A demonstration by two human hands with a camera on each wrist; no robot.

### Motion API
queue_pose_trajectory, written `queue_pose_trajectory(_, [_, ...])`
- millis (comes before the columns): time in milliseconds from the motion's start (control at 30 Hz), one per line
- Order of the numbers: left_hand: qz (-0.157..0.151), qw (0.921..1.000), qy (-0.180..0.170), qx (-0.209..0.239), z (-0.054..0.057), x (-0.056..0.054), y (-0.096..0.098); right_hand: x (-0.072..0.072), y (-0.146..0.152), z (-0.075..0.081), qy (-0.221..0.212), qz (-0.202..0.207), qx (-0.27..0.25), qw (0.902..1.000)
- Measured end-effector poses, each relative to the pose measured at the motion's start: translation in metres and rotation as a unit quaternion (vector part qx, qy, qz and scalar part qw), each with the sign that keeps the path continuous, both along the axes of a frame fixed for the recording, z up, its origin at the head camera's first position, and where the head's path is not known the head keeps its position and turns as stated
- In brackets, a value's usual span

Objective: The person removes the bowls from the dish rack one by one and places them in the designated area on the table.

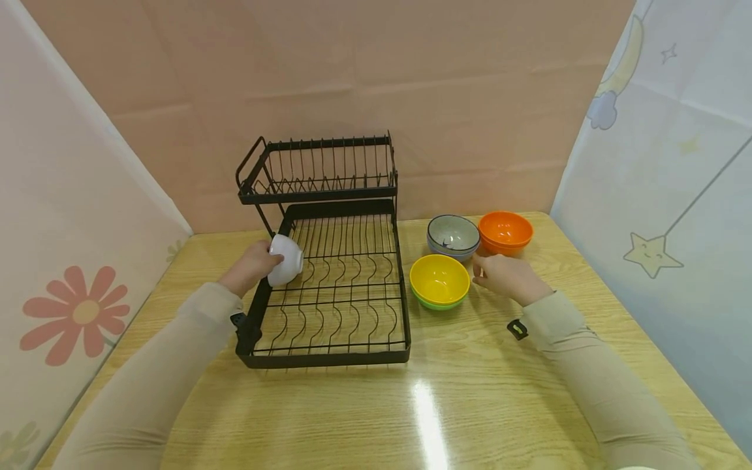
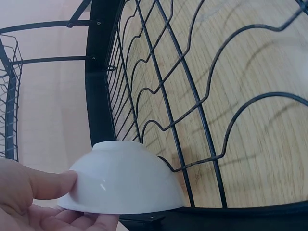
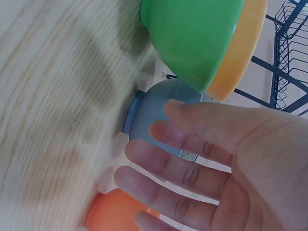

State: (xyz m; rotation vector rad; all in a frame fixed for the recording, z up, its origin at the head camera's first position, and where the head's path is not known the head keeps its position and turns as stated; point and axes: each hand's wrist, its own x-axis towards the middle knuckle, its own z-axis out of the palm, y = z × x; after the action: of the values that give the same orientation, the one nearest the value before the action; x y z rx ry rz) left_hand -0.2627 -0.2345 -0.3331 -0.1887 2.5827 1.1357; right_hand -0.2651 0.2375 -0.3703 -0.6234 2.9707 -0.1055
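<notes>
My left hand (image 1: 252, 266) grips a small white bowl (image 1: 284, 262) by its rim, thumb on the outside. The bowl is tipped on its side at the left edge of the black dish rack's lower tier (image 1: 329, 358); its foot faces the rack wires in the left wrist view. On the other side, my right hand (image 1: 504, 275) holds nothing, its fingers loosely spread beside the stacked bowls. Nearest to it are a grey-blue pair (image 1: 454, 234) and a yellow bowl (image 1: 439, 279) nested in a green one (image 3: 195, 36).
Two orange bowls (image 1: 505, 230), one inside the other, stand at the back right. An upper rack tier (image 1: 320, 194) overhangs the rear of the lower one. A pinkish cloth wall (image 1: 470, 117) closes off the back of the wooden table (image 1: 305, 418).
</notes>
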Motion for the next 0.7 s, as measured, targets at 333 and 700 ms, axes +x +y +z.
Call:
queue_pose_trajectory(333, [0.000,0.9998,0.001,0.022,0.005,0.001,0.000,0.001,-0.001,-0.001,0.006,0.007,-0.003,1.0000])
queue_pose_trajectory(700, [-0.141,0.9803,0.132,-0.041,0.022,0.020,0.045,0.002,-0.003,0.000,0.002,0.013,0.001,0.9999])
